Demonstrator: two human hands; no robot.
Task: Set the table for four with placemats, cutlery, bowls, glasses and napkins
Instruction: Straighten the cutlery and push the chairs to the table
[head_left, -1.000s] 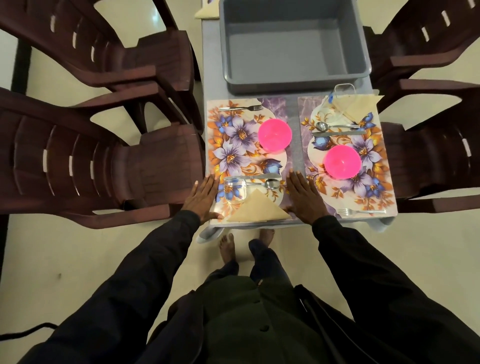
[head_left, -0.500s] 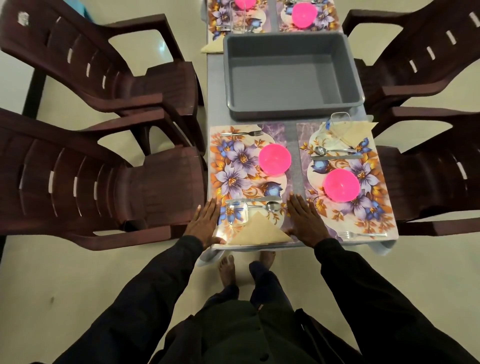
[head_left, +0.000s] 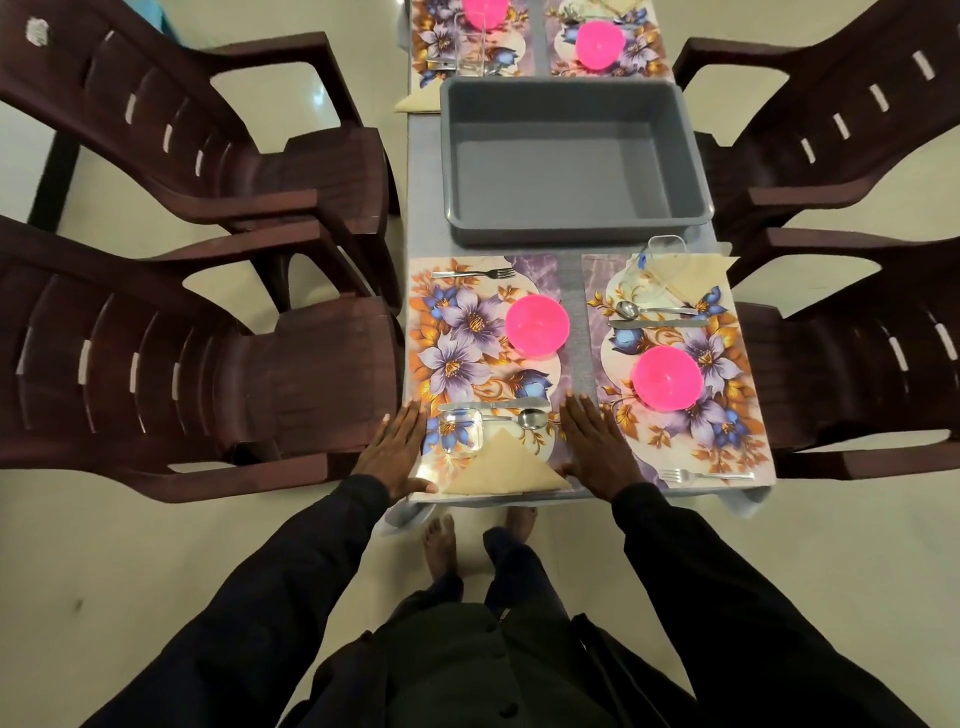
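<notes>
The glossy rectangular placemat printed with purple and orange flowers (head_left: 452, 332) lies at the near left corner of the grey table (head_left: 423, 182), and both hands are flat on it, palms down and fingers straight, gripping nothing. The left hand (head_left: 397, 452) presses its outer edge and the right hand (head_left: 597, 452) its inner edge. Between them sit a beige napkin folded into a triangle (head_left: 506, 467), a clear square-sided glass (head_left: 460, 431) just beside the napkin's tip, and a shiny metal spoon (head_left: 530, 417) with a metal knife (head_left: 498, 404) lying parallel just beyond it. Further up the mat are a smooth, round, bright pink plastic bowl (head_left: 536, 326) and a metal fork (head_left: 475, 273) along the far edge. A matching floral mat (head_left: 727, 426) lies alongside (its own pink bowl (head_left: 667, 378) near the middle). Beyond both stands a deep grey plastic tub (head_left: 576, 231). Dark brown slatted plastic armchairs (head_left: 208, 374) flank the table.
</notes>
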